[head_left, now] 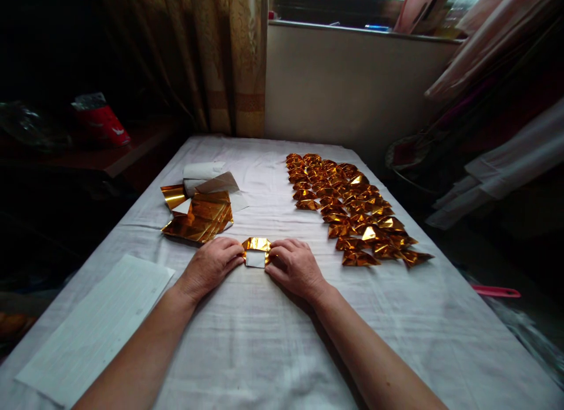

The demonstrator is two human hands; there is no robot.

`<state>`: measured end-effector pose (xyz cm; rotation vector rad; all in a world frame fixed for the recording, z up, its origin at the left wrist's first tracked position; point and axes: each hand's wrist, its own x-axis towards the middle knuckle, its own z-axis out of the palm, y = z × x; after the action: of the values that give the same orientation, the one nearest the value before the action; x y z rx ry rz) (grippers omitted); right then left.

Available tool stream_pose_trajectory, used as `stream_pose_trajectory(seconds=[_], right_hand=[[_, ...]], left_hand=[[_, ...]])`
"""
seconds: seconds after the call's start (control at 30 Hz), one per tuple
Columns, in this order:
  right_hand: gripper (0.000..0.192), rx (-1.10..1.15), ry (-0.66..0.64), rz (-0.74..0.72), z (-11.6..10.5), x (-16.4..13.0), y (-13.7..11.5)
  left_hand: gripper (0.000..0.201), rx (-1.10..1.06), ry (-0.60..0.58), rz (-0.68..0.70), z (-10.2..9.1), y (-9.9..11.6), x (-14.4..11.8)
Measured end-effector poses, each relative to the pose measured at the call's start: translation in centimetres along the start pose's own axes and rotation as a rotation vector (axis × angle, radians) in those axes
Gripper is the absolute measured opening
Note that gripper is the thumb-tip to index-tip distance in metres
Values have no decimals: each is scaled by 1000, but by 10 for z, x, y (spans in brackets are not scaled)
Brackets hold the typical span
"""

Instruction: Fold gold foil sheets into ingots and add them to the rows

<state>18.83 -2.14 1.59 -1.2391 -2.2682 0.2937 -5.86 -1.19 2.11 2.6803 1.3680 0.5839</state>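
Observation:
A small, partly folded sheet of gold foil paper [257,244] lies on the white cloth at the middle of the table. Its upper part is shiny gold, and a pale rectangle shows below. The left end is pinched between the fingers of my left hand [215,261]. At the opposite end, my right hand [297,266] grips it with thumb and fingers. Just beyond my left hand is a stack of flat gold foil sheets [202,216]. To the right, several rows of folded gold foil ingots [348,207] cover part of the cloth.
A white paper roll [202,172] lies behind the gold sheets. A long pale sheet [99,328] rests at the left near my forearm. Past the table's right edge is a pink handle [496,291]. A red packet [101,121] stands on a dark side surface, left of the curtain [211,57].

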Motion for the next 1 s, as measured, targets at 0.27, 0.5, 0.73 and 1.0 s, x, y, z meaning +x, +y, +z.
stream_pose_trajectory(seconds=[0.27,0.5,0.73,1.0], right_hand=[[24,-114,-21,-6,0,2,-6],[21,-203,10,-18,6,3,-7],[18,-184,26,-6,6,3,-6],[10,-120,39,16,8,2,-2]], left_hand=[[19,-1,41,-1,2,2,3],[14,-64,14,-12,-2,5,3],[9,-9,39,-25,-3,9,3],[15,100,94,-5,5,8,1]])
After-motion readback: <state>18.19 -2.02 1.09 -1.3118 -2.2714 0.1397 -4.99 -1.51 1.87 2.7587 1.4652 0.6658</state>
